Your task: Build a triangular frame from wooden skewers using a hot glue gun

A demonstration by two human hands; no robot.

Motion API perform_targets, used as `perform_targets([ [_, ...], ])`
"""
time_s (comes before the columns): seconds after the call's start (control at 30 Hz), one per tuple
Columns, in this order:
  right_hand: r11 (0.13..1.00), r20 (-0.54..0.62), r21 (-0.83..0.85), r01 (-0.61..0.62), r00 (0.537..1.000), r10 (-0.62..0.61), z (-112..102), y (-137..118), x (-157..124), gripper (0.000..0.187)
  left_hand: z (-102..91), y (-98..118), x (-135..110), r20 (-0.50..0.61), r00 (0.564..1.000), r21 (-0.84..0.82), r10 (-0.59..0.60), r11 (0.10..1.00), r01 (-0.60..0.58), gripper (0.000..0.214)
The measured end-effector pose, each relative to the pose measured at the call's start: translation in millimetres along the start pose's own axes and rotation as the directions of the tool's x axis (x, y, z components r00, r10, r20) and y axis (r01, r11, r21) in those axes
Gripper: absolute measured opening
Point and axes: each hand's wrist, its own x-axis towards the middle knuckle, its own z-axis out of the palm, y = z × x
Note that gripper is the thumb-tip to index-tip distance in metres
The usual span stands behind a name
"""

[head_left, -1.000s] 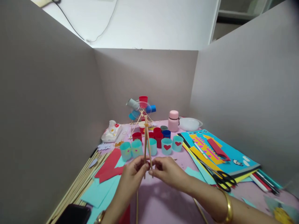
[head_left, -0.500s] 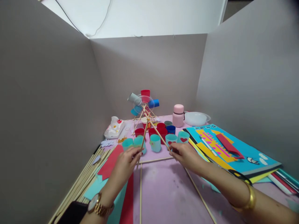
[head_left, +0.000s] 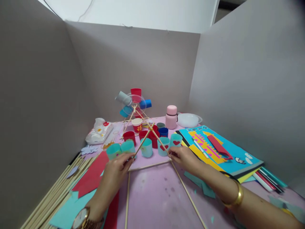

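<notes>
Head view: the left hand [head_left: 116, 168] pinches the lower part of the left leaning stick [head_left: 143, 140] between thumb and fingers; the right hand [head_left: 183, 157] pinches the lower part of the right leaning stick [head_left: 159, 140]. The two wooden sticks cross near their tops, forming an inverted V above the pink tabletop [head_left: 157, 203], in front of the turquoise cups [head_left: 146, 148]. Below them, a crosswise stick [head_left: 150, 165] spans the far ends of two long sticks [head_left: 188, 194] lying on the tabletop; whether the right leaning stick touches that corner cannot be told. Farther back stands a wheel model [head_left: 134, 104] bearing coloured cups, left of a pink thermos bottle [head_left: 171, 118].
</notes>
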Motion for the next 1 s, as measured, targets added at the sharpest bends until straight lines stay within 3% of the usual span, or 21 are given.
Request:
perform_targets([
  [1.0,0.999,0.003,-0.007,-0.032,0.999,0.032,6.0,-0.5,1.1,0.014,6.9,-2.2,-8.4,0.048,0.999,0.083,-0.024,0.996,0.020,0.024],
])
